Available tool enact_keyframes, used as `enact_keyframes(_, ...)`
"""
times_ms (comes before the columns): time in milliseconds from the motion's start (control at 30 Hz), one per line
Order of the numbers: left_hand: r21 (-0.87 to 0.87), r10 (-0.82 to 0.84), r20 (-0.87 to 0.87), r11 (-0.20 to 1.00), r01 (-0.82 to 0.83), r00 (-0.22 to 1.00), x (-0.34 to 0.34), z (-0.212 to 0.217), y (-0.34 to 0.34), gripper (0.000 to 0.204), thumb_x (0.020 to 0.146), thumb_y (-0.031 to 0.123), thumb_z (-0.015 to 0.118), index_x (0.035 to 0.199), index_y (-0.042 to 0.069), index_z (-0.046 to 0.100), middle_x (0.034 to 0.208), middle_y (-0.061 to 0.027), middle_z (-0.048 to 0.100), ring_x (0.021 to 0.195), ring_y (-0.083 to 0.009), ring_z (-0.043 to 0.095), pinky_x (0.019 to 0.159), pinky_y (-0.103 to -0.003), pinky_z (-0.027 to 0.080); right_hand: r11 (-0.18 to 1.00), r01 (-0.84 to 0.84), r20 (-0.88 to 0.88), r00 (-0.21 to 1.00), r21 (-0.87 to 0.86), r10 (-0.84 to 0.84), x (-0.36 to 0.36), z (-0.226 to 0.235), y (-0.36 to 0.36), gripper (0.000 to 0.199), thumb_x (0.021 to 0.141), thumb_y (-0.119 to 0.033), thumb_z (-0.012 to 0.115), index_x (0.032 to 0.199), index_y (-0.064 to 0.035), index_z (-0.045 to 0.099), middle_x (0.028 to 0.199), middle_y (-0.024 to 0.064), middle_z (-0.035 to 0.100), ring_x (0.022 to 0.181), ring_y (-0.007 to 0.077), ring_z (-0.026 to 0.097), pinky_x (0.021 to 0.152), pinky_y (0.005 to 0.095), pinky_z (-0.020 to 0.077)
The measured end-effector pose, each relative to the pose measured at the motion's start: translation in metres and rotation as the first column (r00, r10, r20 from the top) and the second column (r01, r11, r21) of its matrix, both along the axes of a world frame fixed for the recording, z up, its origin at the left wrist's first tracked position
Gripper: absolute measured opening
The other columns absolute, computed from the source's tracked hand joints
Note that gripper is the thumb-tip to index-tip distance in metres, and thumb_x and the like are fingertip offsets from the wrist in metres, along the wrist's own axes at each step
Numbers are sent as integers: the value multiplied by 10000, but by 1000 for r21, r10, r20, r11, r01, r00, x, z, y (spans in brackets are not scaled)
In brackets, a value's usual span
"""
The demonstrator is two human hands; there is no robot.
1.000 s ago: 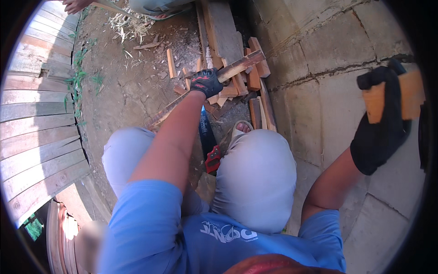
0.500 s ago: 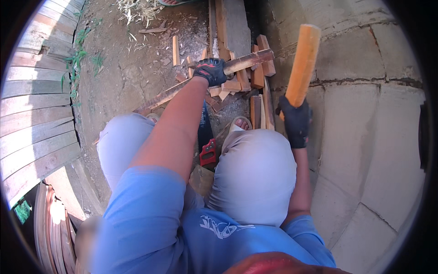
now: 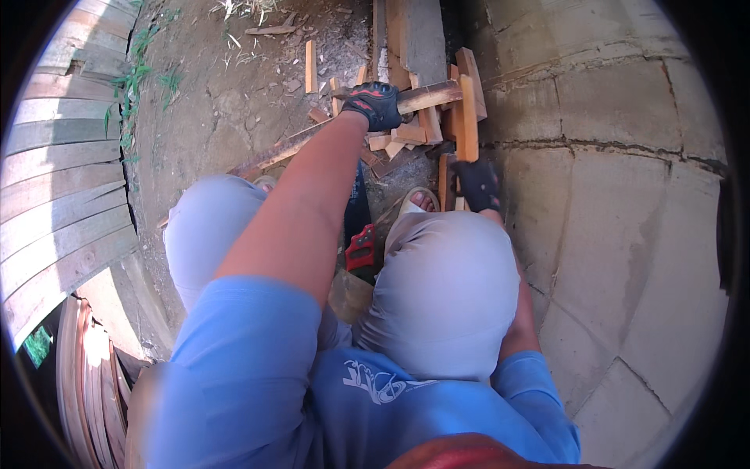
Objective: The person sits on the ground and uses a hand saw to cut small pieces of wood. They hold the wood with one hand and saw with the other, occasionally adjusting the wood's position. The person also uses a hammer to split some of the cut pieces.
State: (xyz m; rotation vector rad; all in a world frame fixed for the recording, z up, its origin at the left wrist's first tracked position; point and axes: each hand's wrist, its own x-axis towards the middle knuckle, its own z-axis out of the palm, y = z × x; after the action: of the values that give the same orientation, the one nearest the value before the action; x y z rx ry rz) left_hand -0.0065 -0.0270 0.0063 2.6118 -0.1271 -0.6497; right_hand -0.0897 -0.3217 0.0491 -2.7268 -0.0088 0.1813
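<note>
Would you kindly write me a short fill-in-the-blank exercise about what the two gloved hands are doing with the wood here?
1. The left hand grips a long wooden ____ lying across the wood pile.
2. The right hand holds a short wooden block in an ____ position.
3. Both hands wear ____ gloves.
4. A saw with a red handle lies between the person's ____.

Missing words: stick; upright; black; knees

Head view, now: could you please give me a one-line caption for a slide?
Gloved left hand steadies a long stick while the gloved right hand holds a wooden block upright.
</note>
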Motion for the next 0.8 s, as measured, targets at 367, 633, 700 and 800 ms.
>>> enact_keyframes(367, 2, 49, 60, 999, -49, 997, -5, -27, 12, 666, 807, 473, 737, 1372, 125, 681, 1332, -203, 728, 1227, -398, 712, 1040, -531, 569, 923, 299, -173, 949, 240, -263, -112, 85, -40, 344, 984, -303, 721, 1183, -23, 698, 1021, 159, 756, 977, 267, 739, 878, 415, 572)
enact_keyframes(633, 48, 27, 41, 998, -29, 999, -3, 2, 3, 643, 791, 442, 720, 1356, 137, 684, 1268, -204, 746, 1178, -395, 729, 1023, -509, 579, 866, 499, -253, 842, 31, -476, -195, 16, -93, 450, 957, -324, 754, 1280, -24, 662, 1100, 172, 747, 1025, 283, 738, 901, 439, 579)
enact_keyframes(700, 75, 34, 37, 996, -37, 999, -5, 0, 8, 635, 793, 455, 724, 1341, 136, 690, 1245, -207, 753, 1167, -395, 731, 1016, -503, 580, 869, 494, -263, 837, -19, -481, -197, -7, -97, 480, 950, -329, 762, 1304, -25, 652, 1119, 176, 744, 1036, 287, 738, 907, 445, 581)
enact_keyframes(800, 79, 34, 70, 996, -39, 997, -7, -5, 2, 607, 802, 444, 735, 1315, 122, 695, 1229, -218, 754, 1159, -403, 728, 1000, -506, 577, 869, 480, -262, 829, -119, -493, -209, -37, -103, 526, 940, -337, 775, 1341, -25, 639, 1148, 180, 741, 1054, 293, 737, 915, 453, 583)
